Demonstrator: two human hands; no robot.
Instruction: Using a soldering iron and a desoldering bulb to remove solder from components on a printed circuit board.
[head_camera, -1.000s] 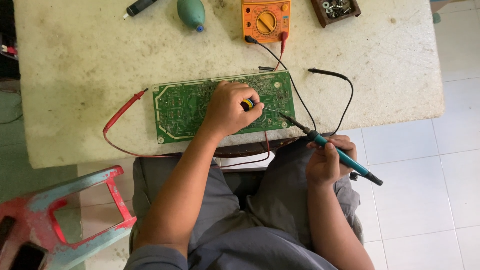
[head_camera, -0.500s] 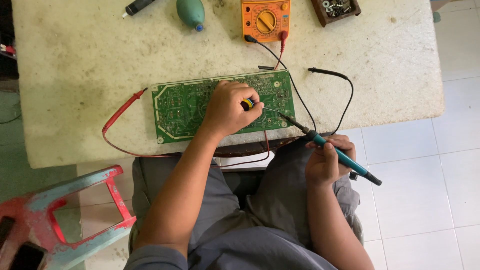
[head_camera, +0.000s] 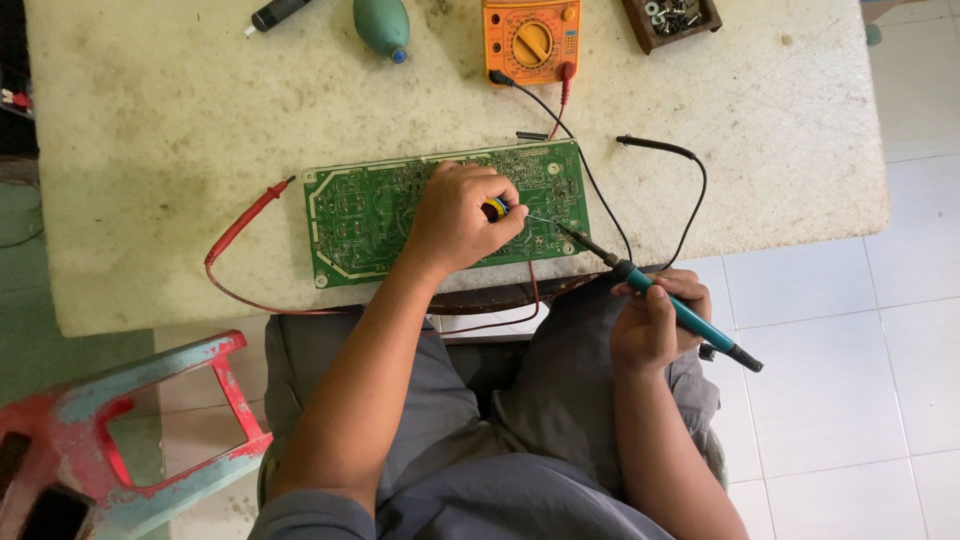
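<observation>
At the edge of a stained pale counter (head_camera: 150, 150), you sit with a green circuit board (head_camera: 360, 215) lying flat before you, its long side parallel to the near edge. Little has changed over the past second: the board has not shifted, and your left hand (head_camera: 455, 220) stays planted on its right half, so the work appears to be at one steady spot rather than moving on. That left grip is closed narrow around a small yellow-and-blue item (head_camera: 495, 208), only a tip of which shows between thumb and fingers; what it is cannot be made out. Your right hand (head_camera: 650, 325), held off the counter above your lap, has its grip wrapped fully round the teal handle of a soldering iron (head_camera: 680, 312), pen-fashion, and the dark shaft slants up and left so its tip meets the board just beside your left fingers, as it did a second ago. A red probe lead (head_camera: 245, 220) loops round the board's left end, a black lead (head_camera: 690, 190) arcs to the right, and both run towards an orange multimeter (head_camera: 530, 40) at the far edge, near a green rubber blower (head_camera: 382, 25) and a small tray of parts (head_camera: 672, 18).
</observation>
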